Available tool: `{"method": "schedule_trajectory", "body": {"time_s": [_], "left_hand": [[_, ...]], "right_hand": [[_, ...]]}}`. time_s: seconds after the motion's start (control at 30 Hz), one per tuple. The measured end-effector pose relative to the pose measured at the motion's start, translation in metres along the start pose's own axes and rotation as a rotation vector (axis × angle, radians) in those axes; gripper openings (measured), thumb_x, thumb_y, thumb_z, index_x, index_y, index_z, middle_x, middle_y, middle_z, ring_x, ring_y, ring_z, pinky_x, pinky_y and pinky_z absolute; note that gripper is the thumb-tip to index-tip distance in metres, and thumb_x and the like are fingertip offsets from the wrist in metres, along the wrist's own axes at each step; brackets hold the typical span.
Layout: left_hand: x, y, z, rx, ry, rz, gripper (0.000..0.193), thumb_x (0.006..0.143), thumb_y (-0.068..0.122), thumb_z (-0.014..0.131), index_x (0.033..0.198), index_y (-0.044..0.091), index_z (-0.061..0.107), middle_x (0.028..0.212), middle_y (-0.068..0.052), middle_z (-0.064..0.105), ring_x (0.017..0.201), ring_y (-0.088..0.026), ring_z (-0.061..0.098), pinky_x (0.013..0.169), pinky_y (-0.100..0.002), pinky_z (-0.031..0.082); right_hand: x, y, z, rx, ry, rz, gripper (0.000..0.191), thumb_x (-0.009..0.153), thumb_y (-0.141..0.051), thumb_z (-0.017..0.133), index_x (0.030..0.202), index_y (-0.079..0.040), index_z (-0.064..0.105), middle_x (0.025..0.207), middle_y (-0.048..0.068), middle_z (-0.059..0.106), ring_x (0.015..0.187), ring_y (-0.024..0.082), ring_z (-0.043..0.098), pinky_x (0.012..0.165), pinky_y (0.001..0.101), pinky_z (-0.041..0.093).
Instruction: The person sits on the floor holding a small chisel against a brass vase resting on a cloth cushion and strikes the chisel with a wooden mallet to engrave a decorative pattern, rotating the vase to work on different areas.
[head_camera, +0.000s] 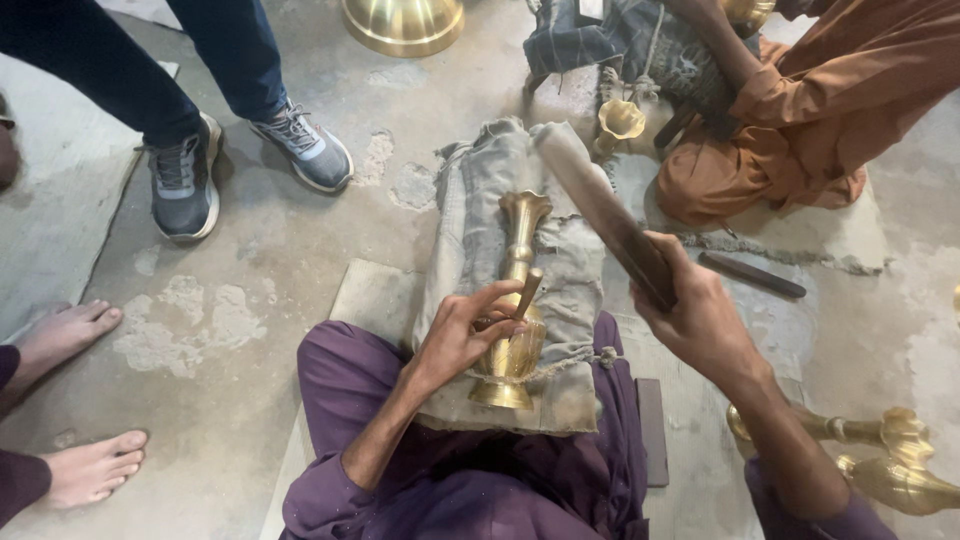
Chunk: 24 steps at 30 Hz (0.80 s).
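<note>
Bare concrete floor, stained and patchy, fills the view from above. At its centre lies a grey cloth cushion (470, 230), resting over the lap of a seated person in purple trousers.

On the cushion lies a brass vase (514, 310). Its long axis runs straight away from the person: the round foot sits nearest the lap, the flared mouth points to the far end of the cushion.

The left hand (465, 335) rests on the near left side of the vase, at its bulging belly. Its fingers (495, 300) are closed around a short punch (527, 292), which leans up and away from the belly, tip against the brass.

The right hand (700, 315) is raised to the right of the vase, clear of the cushion. Its fingers are clamped on the near end of a long flat bat (605, 215), which slants up and leftward, its far end above the cushion's upper right corner. The left hand is the nearer to the vase; the bat hangs above and to the right of the punch.

Beyond the cushion sits a second person in orange clothes (810, 120), with a small brass cup (620, 120) nearby. Left of the cushion stand grey trainers (185, 180), and two bare feet (75, 335) show further left. Right of the lap lie more brass pieces (890, 460).
</note>
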<state>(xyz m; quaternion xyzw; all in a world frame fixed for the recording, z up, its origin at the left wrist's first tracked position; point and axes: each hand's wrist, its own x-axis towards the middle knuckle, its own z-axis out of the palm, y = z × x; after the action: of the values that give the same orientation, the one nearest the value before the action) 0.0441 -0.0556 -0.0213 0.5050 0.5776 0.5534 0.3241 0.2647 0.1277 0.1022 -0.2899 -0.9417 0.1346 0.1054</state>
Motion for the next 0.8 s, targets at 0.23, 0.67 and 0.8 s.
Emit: {"method": "schedule_trajectory", "body": {"time_s": [0.23, 0.67, 0.8], "left_hand": [[-0.003, -0.007, 0.002, 0.033, -0.012, 0.006, 0.051, 0.093, 0.019, 0.076, 0.141, 0.014, 0.059, 0.103, -0.012, 0.081, 0.095, -0.021, 0.081, 0.081, -0.037, 0.068], [-0.004, -0.009, 0.000, 0.013, -0.063, 0.046, 0.051, 0.093, 0.015, 0.075, 0.141, 0.016, 0.058, 0.105, -0.010, 0.081, 0.097, -0.020, 0.080, 0.085, -0.036, 0.069], [-0.003, -0.010, -0.001, -0.005, -0.104, 0.032, 0.053, 0.093, 0.015, 0.074, 0.143, 0.017, 0.059, 0.105, -0.010, 0.081, 0.096, -0.020, 0.081, 0.083, -0.036, 0.069]], "right_hand": [[-0.003, -0.004, -0.001, 0.117, 0.004, 0.049, 0.053, 0.088, -0.015, 0.072, 0.139, -0.016, 0.056, 0.111, 0.007, 0.073, 0.087, 0.025, 0.077, 0.074, 0.0437, 0.062], [-0.012, 0.005, 0.010, -0.204, 0.061, -0.042, 0.045, 0.085, -0.014, 0.073, 0.129, -0.019, 0.065, 0.111, 0.003, 0.075, 0.085, 0.024, 0.075, 0.068, 0.0410, 0.061], [-0.016, 0.007, 0.017, 0.125, -0.050, 0.140, 0.051, 0.091, -0.017, 0.073, 0.140, -0.016, 0.056, 0.101, 0.003, 0.076, 0.083, 0.021, 0.077, 0.071, 0.0376, 0.063]]}}
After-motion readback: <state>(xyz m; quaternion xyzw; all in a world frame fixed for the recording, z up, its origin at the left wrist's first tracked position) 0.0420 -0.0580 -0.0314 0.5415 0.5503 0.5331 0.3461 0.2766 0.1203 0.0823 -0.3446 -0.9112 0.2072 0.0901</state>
